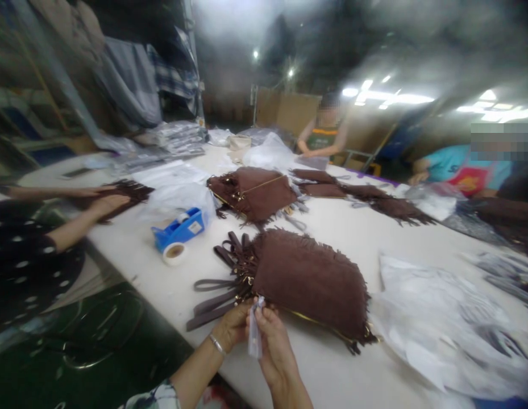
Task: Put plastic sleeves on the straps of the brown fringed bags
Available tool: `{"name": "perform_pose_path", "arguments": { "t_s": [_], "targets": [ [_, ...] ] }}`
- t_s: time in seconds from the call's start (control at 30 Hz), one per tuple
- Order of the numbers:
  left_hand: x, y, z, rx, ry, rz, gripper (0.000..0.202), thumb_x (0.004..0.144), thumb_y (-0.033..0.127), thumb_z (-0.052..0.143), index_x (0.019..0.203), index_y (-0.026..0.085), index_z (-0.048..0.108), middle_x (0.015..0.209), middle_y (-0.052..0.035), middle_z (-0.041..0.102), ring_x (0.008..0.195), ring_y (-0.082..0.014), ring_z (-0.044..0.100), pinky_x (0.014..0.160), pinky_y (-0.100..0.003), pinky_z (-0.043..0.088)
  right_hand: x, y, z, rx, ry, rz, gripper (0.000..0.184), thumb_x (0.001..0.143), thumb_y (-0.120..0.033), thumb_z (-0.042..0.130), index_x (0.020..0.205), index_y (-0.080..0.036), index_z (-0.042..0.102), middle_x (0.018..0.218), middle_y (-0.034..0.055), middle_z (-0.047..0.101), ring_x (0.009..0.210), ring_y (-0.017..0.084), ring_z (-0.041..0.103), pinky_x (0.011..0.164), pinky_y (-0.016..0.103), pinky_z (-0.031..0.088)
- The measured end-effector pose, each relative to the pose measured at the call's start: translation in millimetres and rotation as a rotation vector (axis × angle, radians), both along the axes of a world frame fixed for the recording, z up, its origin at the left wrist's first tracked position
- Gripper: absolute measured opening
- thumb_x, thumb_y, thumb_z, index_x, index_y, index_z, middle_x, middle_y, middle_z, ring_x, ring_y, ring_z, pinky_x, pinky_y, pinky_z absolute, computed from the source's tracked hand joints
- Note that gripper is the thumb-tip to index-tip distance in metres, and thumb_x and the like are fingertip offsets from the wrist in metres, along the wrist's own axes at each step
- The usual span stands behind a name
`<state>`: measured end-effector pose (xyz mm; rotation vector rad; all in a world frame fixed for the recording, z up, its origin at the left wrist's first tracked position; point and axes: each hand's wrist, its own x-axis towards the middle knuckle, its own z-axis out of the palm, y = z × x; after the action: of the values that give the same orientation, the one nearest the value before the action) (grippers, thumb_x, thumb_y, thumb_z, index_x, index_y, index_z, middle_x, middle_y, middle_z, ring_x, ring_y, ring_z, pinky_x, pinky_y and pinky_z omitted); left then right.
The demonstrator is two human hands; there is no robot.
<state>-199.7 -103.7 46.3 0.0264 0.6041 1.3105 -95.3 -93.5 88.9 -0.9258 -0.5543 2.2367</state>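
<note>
Left hand (236, 325) and right hand (273, 335): fingers curled, pinching one clear plastic strip (254, 338) at the brown fringed pouch's (310, 278) near-left corner. Strip: probably light, limp, slippery; best held by its gathered top. Dark straps (212, 309): left of pouch. Blue tape dispenser (178, 230): beyond, left of pouch.
</note>
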Motion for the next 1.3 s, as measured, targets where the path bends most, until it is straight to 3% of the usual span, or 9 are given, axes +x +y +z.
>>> {"name": "perform_pose_path", "arguments": {
  "t_s": [0.23, 0.43, 0.57, 0.63, 0.73, 0.83, 0.93, 1.1, 1.3],
  "targets": [
    [-15.7, -10.0, 20.7, 0.036, 0.158, 0.054, 0.013, 0.071, 0.016, 0.076, 0.079, 0.007, 0.072, 0.070, -0.0079, 0.070, 0.054, -0.0102, 0.056, 0.059, -0.022, 0.042, 1.5, -0.4, -11.9, 0.109, -0.063, -0.040, 0.035, 0.059, -0.035, 0.087, 0.075, -0.015, 0.064, 0.069, 0.0021, 0.069, 0.058, 0.011, 0.062, 0.058, 0.020, 0.047],
    [-8.4, -15.5, 38.6, 0.040, 0.217, 0.046, 0.025, 0.075, 0.033, 0.074, 0.076, 0.008, 0.073, 0.067, -0.0074, 0.066, 0.055, -0.0105, 0.053, 0.058, -0.023, 0.040, 2.3, 0.7, -10.8, 0.128, -0.102, -0.044, 0.039, 0.055, -0.036, 0.089, 0.073, -0.016, 0.061, 0.070, 0.0007, 0.069, 0.059, 0.012, 0.063, 0.061, 0.023, 0.049],
    [-6.9, -15.9, 41.0, 0.079, 0.376, -0.014, 0.031, 0.073, 0.039, 0.075, 0.079, 0.008, 0.073, 0.071, -0.0087, 0.067, 0.059, -0.0132, 0.055, 0.058, -0.025, 0.037, 16.1, 7.9, -15.0, 0.268, -0.212, 0.009, 0.043, 0.058, -0.041, 0.087, 0.083, -0.014, 0.064, 0.077, 0.0035, 0.071, 0.065, 0.014, 0.065, 0.064, 0.024, 0.050],
    [-10.6, -17.5, 42.3, 0.100, 0.570, 0.001, 0.034, 0.075, 0.043, 0.072, 0.076, 0.009, 0.072, 0.070, -0.0082, 0.066, 0.062, -0.0154, 0.056, 0.061, -0.026, 0.038, 27.8, 13.9, -16.8, 0.349, -0.350, 0.017, 0.050, 0.058, -0.044, 0.086, 0.091, -0.013, 0.065, 0.080, 0.0057, 0.072, 0.068, 0.016, 0.066, 0.061, 0.024, 0.050],
    [-18.4, -21.9, 46.1, 0.093, 0.956, 0.184, 0.025, 0.078, 0.037, 0.071, 0.074, 0.012, 0.071, 0.072, -0.0059, 0.065, 0.069, -0.0175, 0.055, 0.067, -0.026, 0.039, 44.5, 23.7, -15.3, 0.305, -0.475, -0.090, 0.056, 0.060, -0.048, 0.083, 0.099, -0.013, 0.064, 0.088, 0.0076, 0.073, 0.081, 0.021, 0.069, 0.061, 0.025, 0.053],
    [-24.0, -24.3, 50.1, 0.116, 1.292, 0.424, 0.016, 0.082, 0.027, 0.064, 0.094, 0.019, 0.071, 0.094, -0.0072, 0.067, 0.090, -0.0228, 0.058, 0.084, -0.029, 0.041, 52.7, 32.0, -8.9, 0.135, -0.308, -0.221, 0.053, 0.063, -0.048, 0.081, 0.101, -0.017, 0.063, 0.093, 0.0060, 0.073, 0.089, 0.022, 0.070, 0.069, 0.027, 0.057],
    [-26.2, -19.4, 49.6, 0.206, 1.626, 0.537, 0.026, 0.087, 0.020, 0.054, 0.109, 0.024, 0.067, 0.114, -0.0087, 0.062, 0.112, -0.0257, 0.051, 0.103, -0.036, 0.034, 53.2, 36.5, -0.3, 0.031, -0.166, -0.296, 0.049, 0.059, -0.041, 0.086, 0.097, -0.019, 0.064, 0.086, 0.0029, 0.073, 0.077, 0.018, 0.071, 0.064, 0.024, 0.057],
    [-26.7, -2.4, 52.0, 0.243, 2.136, 0.465, 0.029, 0.089, 0.015, 0.047, 0.111, 0.020, 0.064, 0.120, -0.0139, 0.055, 0.116, -0.0290, 0.047, 0.102, -0.046, 0.035, 55.6, 38.6, 12.6, 0.019, -0.159, -0.286, 0.045, 0.060, -0.038, 0.086, 0.093, -0.015, 0.065, 0.080, 0.0049, 0.073, 0.065, 0.014, 0.069, 0.054, 0.020, 0.055],
    [-28.3, -10.3, 105.0, 0.386, 2.354, 0.303, 0.014, 0.086, 0.015, 0.050, 0.090, 0.019, 0.063, 0.113, -0.0132, 0.058, 0.119, -0.0321, 0.044, 0.105, -0.049, 0.030, 62.7, 50.8, 15.6, 0.052, -0.164, -0.360, 0.048, 0.054, -0.035, 0.089, 0.089, -0.017, 0.063, 0.074, -0.0018, 0.069, 0.064, 0.013, 0.069, 0.053, 0.019, 0.056]
  ]
}}
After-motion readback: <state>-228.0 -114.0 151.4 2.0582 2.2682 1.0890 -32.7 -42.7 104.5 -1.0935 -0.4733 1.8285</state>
